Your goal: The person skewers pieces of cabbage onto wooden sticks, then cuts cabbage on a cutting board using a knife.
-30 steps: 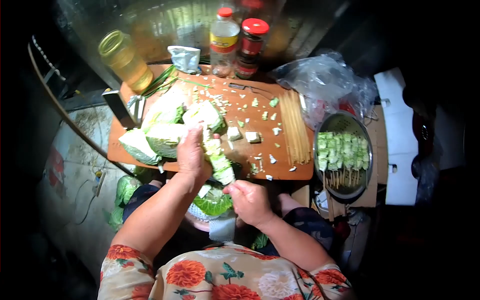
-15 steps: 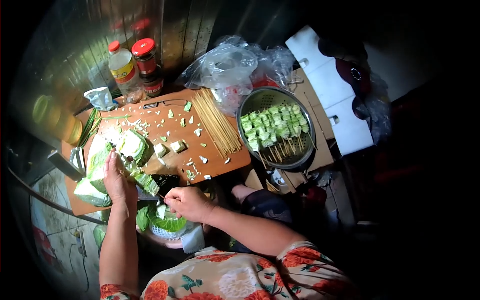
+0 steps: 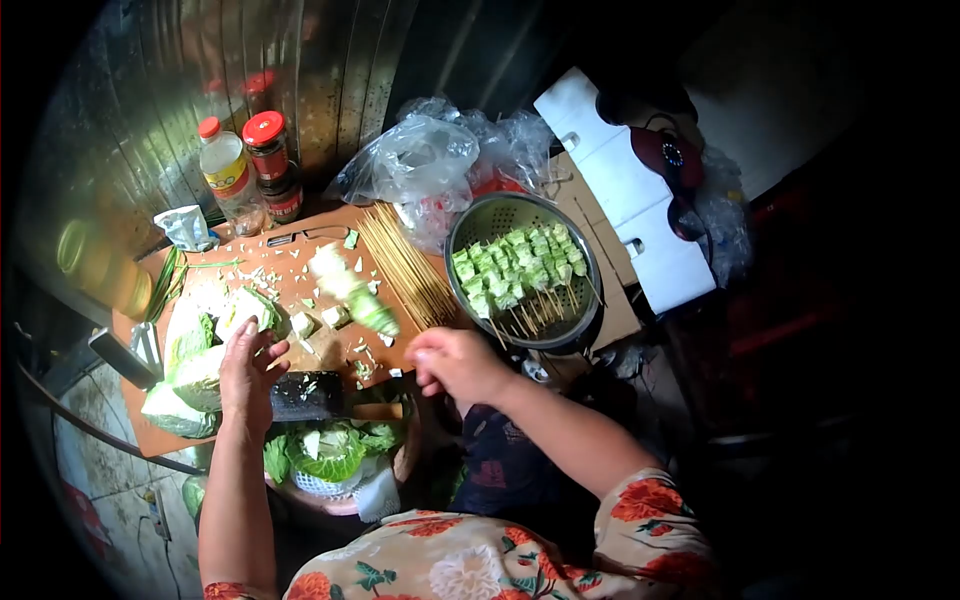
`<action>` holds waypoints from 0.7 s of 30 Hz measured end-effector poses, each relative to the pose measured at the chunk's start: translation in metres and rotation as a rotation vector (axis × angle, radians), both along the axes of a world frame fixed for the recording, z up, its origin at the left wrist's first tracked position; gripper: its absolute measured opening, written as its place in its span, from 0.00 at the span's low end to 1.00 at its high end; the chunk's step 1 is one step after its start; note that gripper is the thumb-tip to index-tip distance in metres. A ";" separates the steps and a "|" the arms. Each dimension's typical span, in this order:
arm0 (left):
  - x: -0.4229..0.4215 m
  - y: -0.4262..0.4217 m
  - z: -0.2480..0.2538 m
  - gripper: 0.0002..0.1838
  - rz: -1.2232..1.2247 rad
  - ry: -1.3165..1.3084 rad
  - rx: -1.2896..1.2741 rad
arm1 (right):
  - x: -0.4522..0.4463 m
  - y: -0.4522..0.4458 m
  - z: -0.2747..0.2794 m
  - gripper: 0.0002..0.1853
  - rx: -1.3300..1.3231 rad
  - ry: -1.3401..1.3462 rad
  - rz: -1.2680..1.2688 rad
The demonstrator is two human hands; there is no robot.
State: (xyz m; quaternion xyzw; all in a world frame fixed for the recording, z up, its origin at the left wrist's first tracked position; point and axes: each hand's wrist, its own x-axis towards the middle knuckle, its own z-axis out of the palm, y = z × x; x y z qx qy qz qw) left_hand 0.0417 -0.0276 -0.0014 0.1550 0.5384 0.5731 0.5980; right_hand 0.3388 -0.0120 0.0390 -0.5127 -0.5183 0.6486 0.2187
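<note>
My right hand (image 3: pixel 458 365) is closed, seemingly on the stick end of a cabbage skewer (image 3: pixel 358 292), which is smeared by motion over the board. The stick itself barely shows. My left hand (image 3: pixel 248 380) is open, fingers apart, beside the cut cabbage (image 3: pixel 197 378) piled on the left of the cutting board (image 3: pixel 335 240). Just right of that hand lies a cleaver (image 3: pixel 305 397) with a wooden handle, along the board's near edge. Small cabbage blocks (image 3: pixel 335 316) and scraps are scattered on the board. Bare bamboo sticks (image 3: pixel 408 268) lie in a bundle at its right.
A metal colander (image 3: pixel 455 235) at right holds several finished cabbage skewers (image 3: pixel 520 265). Behind the board stand a bottle (image 3: pixel 228 175) and red-lidded jars (image 3: pixel 268 150). Plastic bags (image 3: pixel 425 165) lie at the back. Below is a basket (image 3: pixel 330 487) of cabbage leaves. White foam (image 3: pixel 625 190) stands right.
My right hand has moved right and up, carrying the cabbage skewer away from my left hand. My left hand has opened. The cleaver now shows clearly, and the view has shifted slightly.
</note>
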 end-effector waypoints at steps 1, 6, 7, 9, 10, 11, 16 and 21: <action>-0.001 -0.001 0.002 0.28 0.001 -0.001 0.001 | 0.017 0.000 0.001 0.09 0.020 -0.025 -0.056; 0.007 -0.001 0.011 0.19 -0.094 0.071 -0.014 | 0.097 -0.005 -0.013 0.09 0.112 -0.173 -0.397; 0.009 -0.002 0.011 0.18 -0.123 0.098 -0.022 | 0.115 -0.004 -0.019 0.09 0.129 -0.229 -0.446; 0.011 -0.002 0.009 0.16 -0.150 0.101 -0.035 | 0.149 0.004 -0.028 0.08 0.143 -0.367 -0.573; 0.010 -0.003 0.006 0.16 -0.189 0.101 -0.041 | 0.172 0.010 -0.038 0.08 0.177 -0.425 -0.610; 0.011 -0.003 0.003 0.15 -0.228 0.100 -0.047 | 0.194 0.016 -0.048 0.08 0.210 -0.483 -0.647; 0.017 -0.003 0.002 0.13 -0.301 0.135 -0.074 | 0.283 0.051 -0.069 0.07 0.289 -0.775 -0.797; 0.018 0.000 -0.007 0.15 -0.320 0.122 -0.078 | 0.353 0.083 -0.104 0.08 0.384 -1.142 -0.704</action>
